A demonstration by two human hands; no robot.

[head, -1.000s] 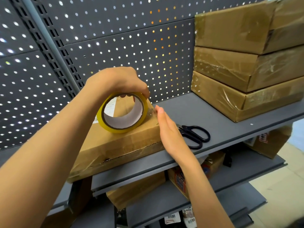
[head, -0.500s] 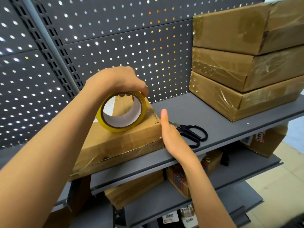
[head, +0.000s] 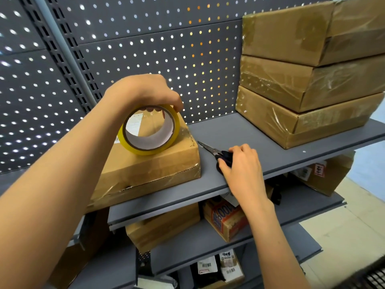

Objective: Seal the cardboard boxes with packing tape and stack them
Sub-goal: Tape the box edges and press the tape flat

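Now my right hand (head: 239,163) has left the side of the cardboard box (head: 150,170) and lies on the black scissors (head: 220,155), fingers curled over the handles. My left hand (head: 143,92) grips the yellow tape roll (head: 149,130) upright on the box, which sits on the grey shelf (head: 239,130). Three sealed boxes (head: 308,80) are stacked at right. On the lower shelf a small carton (head: 225,220) shows "000"; other labels I cannot read.
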